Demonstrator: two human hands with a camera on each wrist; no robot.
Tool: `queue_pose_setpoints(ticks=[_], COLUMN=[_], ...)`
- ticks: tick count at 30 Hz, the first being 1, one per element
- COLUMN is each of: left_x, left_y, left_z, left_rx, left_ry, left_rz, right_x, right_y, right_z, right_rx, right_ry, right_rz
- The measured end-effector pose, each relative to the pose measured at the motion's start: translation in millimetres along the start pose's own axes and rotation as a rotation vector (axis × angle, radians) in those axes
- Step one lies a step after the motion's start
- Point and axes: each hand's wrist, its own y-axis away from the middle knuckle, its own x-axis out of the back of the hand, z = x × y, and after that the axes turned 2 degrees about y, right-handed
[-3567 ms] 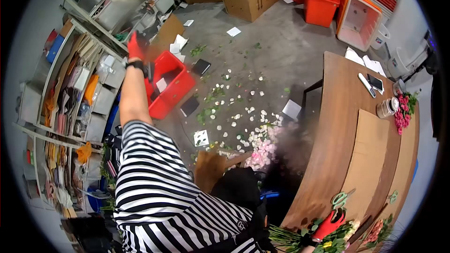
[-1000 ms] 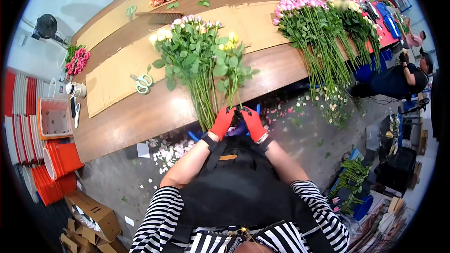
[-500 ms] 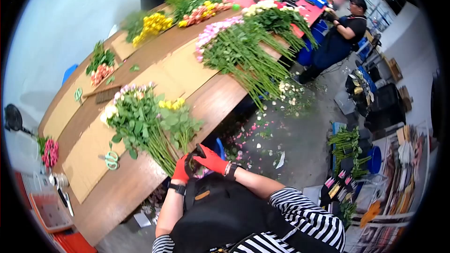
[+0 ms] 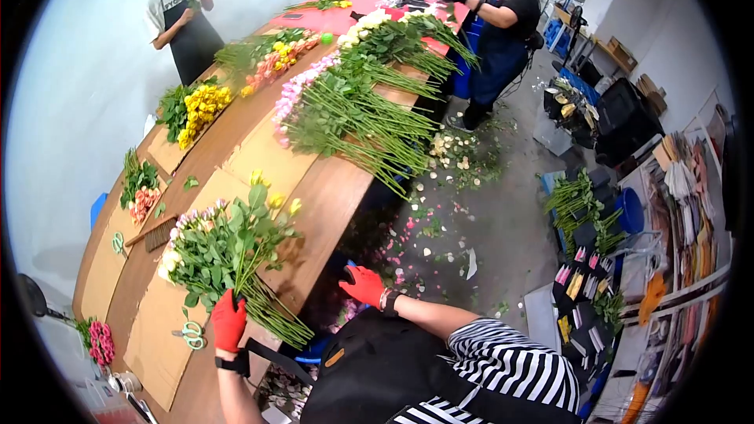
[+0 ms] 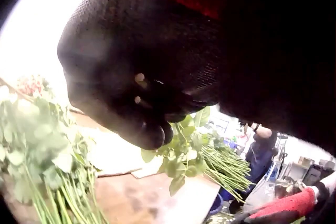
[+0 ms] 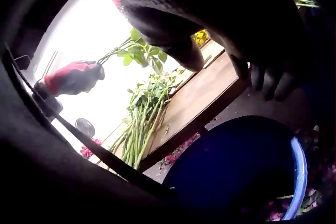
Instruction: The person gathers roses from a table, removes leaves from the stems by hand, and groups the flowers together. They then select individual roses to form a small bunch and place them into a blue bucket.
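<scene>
In the head view, my red-gloved left hand (image 4: pixel 228 322) grips the stems of a few leafy yellow roses (image 4: pixel 275 200). Cut stem ends (image 5: pixel 139 77) poke from the curled fingers in the left wrist view. Held over the table, these roses overlap a bunch of pale pink and cream roses (image 4: pixel 200 247) with long green stems (image 4: pixel 271 314). My right hand (image 4: pixel 363 286) is apart from them, off the table's edge, with relaxed fingers and nothing visible in it. Below it in the right wrist view is a blue bucket (image 6: pixel 299 171).
Green scissors (image 4: pixel 191 335), a brush (image 4: pixel 161 234) and cardboard (image 4: pixel 157 345) lie on the wooden table (image 4: pixel 334 188). Pink roses (image 4: pixel 298 94) and yellow roses (image 4: pixel 206 110) lie farther along. Two people stand beyond. Petals litter the floor; stems and shelves are at right.
The hands, together at the stem ends before, have separated. My left hand has moved left with the yellow roses, now over the pale bunch. The head view has turned toward the far end.
</scene>
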Motion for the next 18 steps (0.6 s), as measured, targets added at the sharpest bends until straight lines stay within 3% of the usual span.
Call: queue_pose_setpoints(ticks=[2, 4, 6, 8, 9, 10, 12, 16, 17, 18], left_x=[14.3, 34.5, 34.7, 56.0, 50.7, 46.8, 84.7, 107.2, 111.4, 108.7], left_y=[-0.6, -8.0, -10.6, -19.4, -17.3, -21.8, -43.1, -82.1, -94.1, -105.2], left_z=[-12.8, -12.1, -36.6, -16.6, -31.7, -53.1, -4.6, 6.3, -2.0, -29.5], left_rx=[-0.033, 0.101, 0.151, 0.175, 0.124, 0.223, 0.368, 0.249, 0.159, 0.210], left_ry=[-0.015, 0.070, 0.131, 0.163, 0.119, 0.219, 0.355, 0.408, 0.288, 0.312], left_rz=[0.016, -0.123, -0.147, -0.153, -0.037, -0.072, -0.140, 0.021, 0.034, 0.013], right_x=[-5.8, -9.2, -12.0, -4.1, -1.5, 1.3, 13.0, 21.5, 17.0, 10.2], right_y=[-8.1, -18.8, -34.1, -49.9, -58.7, -68.1, -94.6, -154.7, -169.6, -183.1], right_z=[3.8, 5.4, 6.9, 1.2, -1.1, -4.7, -15.7, -26.2, -25.2, -25.8], right_rx=[0.043, 0.070, 0.110, 0.130, 0.154, 0.179, 0.199, 0.217, 0.227, 0.240], right_ry=[0.082, 0.104, 0.169, 0.194, 0.222, 0.249, 0.280, 0.361, 0.366, 0.370], right_rz=[0.067, 0.135, 0.205, 0.230, 0.266, 0.302, 0.273, 0.280, 0.320, 0.359])
